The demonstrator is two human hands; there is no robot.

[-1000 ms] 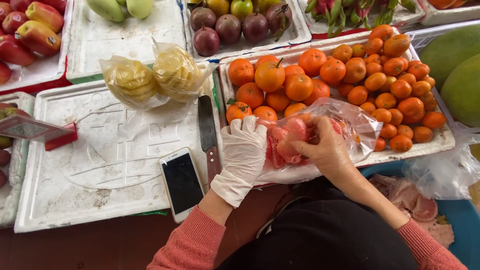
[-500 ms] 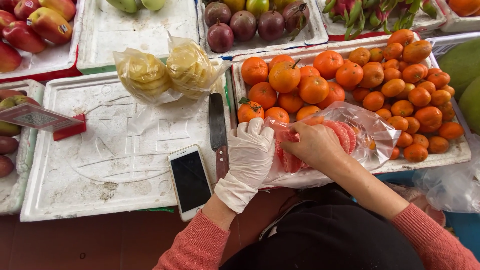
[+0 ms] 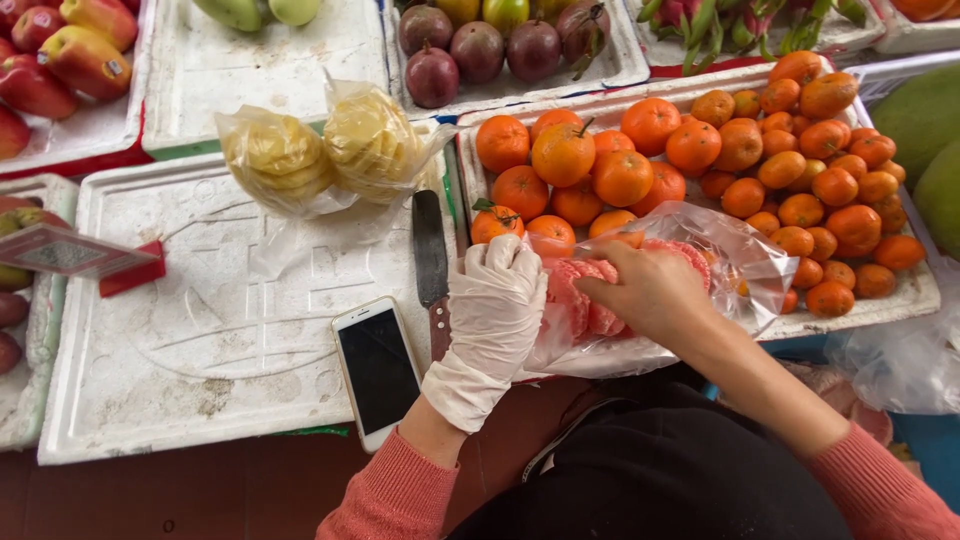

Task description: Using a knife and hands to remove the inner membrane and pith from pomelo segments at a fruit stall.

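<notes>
Scanning left to right: a phone [image 3: 377, 368] and knife [image 3: 431, 268] are laid on the white foam tray [image 3: 200, 330], apparently kept within reach. The gloved left hand [image 3: 492, 322] is closed on the edge of a clear plastic bag [image 3: 740, 262], holding its mouth open. The bare right hand [image 3: 650, 292] is pressed, fingers curled, onto pink fruit segments [image 3: 572, 300] inside, beside the oranges [image 3: 690, 150].

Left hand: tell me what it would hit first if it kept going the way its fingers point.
The gloved left hand points up-frame; beyond the bag's edge in its grip, it would probably meet the nearest oranges first, though depth is unclear.
</notes>
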